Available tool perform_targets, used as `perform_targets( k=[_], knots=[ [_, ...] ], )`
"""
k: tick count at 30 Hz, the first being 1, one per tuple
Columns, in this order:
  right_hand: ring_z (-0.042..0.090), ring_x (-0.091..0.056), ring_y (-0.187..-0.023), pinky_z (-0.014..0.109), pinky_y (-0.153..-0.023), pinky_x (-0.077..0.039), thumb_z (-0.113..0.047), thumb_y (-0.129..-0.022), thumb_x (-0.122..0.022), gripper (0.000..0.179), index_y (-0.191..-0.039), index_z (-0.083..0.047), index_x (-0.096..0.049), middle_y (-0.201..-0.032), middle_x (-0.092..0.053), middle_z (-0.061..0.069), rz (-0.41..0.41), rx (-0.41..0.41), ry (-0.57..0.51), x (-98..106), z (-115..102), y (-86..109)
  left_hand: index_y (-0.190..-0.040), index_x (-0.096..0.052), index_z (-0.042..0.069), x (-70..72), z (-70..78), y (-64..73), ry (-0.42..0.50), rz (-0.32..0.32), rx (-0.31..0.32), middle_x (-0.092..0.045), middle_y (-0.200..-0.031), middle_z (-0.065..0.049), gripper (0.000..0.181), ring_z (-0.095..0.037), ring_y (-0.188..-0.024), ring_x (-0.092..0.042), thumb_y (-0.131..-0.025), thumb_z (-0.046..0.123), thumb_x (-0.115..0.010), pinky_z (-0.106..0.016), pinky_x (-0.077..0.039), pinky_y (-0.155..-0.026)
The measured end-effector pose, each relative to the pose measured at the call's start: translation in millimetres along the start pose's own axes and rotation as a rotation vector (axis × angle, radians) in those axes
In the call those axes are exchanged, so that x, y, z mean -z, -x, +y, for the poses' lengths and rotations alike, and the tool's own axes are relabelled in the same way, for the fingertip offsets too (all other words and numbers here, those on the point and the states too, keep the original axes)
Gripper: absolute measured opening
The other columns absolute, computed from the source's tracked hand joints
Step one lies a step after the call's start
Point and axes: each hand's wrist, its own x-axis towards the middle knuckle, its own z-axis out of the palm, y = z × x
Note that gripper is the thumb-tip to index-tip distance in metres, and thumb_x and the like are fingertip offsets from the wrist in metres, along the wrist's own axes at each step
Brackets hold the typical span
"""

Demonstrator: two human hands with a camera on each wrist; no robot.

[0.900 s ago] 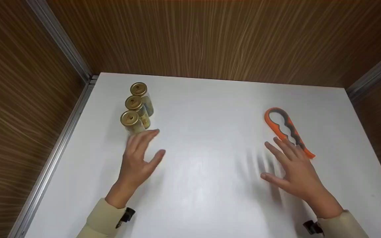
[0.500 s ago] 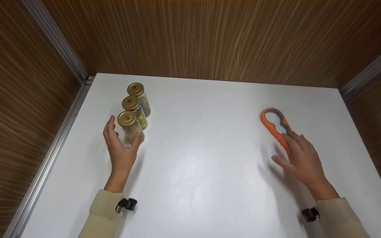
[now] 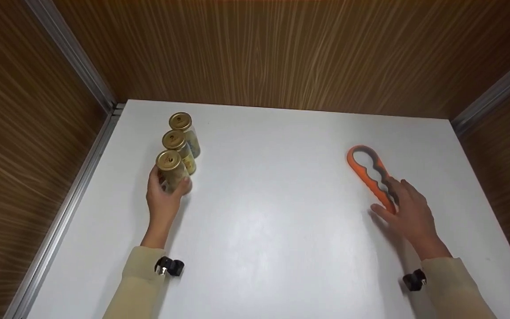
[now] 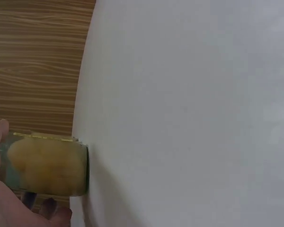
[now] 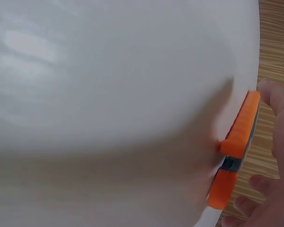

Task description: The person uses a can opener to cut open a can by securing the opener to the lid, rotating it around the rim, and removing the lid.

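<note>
We find the left hand point(image 3: 164, 199) curled around the near can point(image 3: 175, 173), with the thumb against one side and the fingers partly hidden behind the other. The gap between them is no wider than the can. We record the near can as upright, its gold lid above the fingers; we cannot tell whether its base bears on the table point(image 3: 272, 199). The middle can point(image 3: 185, 156) stands just beyond those fingers, close behind the near can, and the far can point(image 3: 188, 133) stands beyond that, the three forming a slanting row with gold lids uppermost.

We find the right hand point(image 3: 410, 212) with its fingers apart from the thumb and only loosely bent, spread over the lower end of the orange-and-grey tool point(image 3: 368, 179). The right wrist view shows a gap between thumb and fingers; we cannot confirm any hold. The tool's rounded loop lies beyond the fingertips and to their left, with wavy grey edges inside.

Behind both hands' fingers, toward the person, we note pale sleeves point(image 3: 142, 270) and small black devices point(image 3: 175, 267). Well beyond the fingers rises a wood-grain panel point(image 3: 255, 53).
</note>
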Motion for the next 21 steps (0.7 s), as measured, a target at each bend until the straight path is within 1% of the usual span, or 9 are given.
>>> perform_targets(
  k=[3,6,9,16,21],
  knots=[
    [0.043,-0.050,-0.106,0.069,-0.082,-0.043,-0.047,-0.085,-0.076,0.086,-0.152,-0.008,-0.037,-0.126,-0.051,0.025,0.010,0.025,-0.009,2,2,-2.5,-0.155,-0.029,0.009,-0.8,-2.2,-0.7,-0.004,-0.010,0.024,-0.040,-0.153,-0.015,0.082,-0.030,-0.137,-0.043,-0.091,0.033,-0.074,-0.044,-0.037,-0.113],
    [0.036,-0.051,-0.094,0.060,-0.075,-0.045,-0.046,-0.086,-0.075,0.088,-0.152,-0.002,-0.036,-0.113,-0.052,0.021,0.012,0.044,-0.011,5,4,-5.3,-0.154,-0.031,0.009,-2.9,-2.5,-0.7,0.004,-0.017,0.034,-0.041,-0.151,-0.014,0.080,-0.029,-0.134,-0.046,-0.091,0.034,-0.074,-0.040,-0.042,-0.110],
    [0.032,-0.049,-0.089,0.055,-0.072,-0.045,-0.047,-0.086,-0.075,0.089,-0.152,-0.001,-0.035,-0.107,-0.052,0.019,0.006,0.043,-0.004,6,5,-6.9,-0.153,-0.031,0.009,-5.6,-1.8,1.0,0.016,-0.030,0.027,-0.042,-0.150,-0.015,0.080,-0.030,-0.134,-0.047,-0.091,0.034,-0.074,-0.040,-0.042,-0.109],
    [0.036,-0.049,-0.095,0.063,-0.078,-0.044,-0.047,-0.086,-0.075,0.091,-0.153,-0.002,-0.033,-0.113,-0.052,0.023,-0.002,0.025,-0.016,11,7,-6.9,-0.152,-0.033,0.006,-15.9,1.1,7.6,0.026,-0.067,0.001,-0.044,-0.148,-0.017,0.078,-0.031,-0.133,-0.048,-0.090,0.031,-0.075,-0.042,-0.042,-0.109],
    [0.037,-0.050,-0.097,0.064,-0.080,-0.044,-0.047,-0.087,-0.074,0.092,-0.154,-0.001,-0.031,-0.115,-0.052,0.024,-0.013,0.007,-0.023,13,9,-4.2,-0.150,-0.035,0.008,-27.9,4.5,14.3,0.035,-0.127,-0.014,-0.045,-0.145,-0.016,0.076,-0.030,-0.131,-0.049,-0.089,0.027,-0.077,-0.041,-0.044,-0.107]
  ],
)
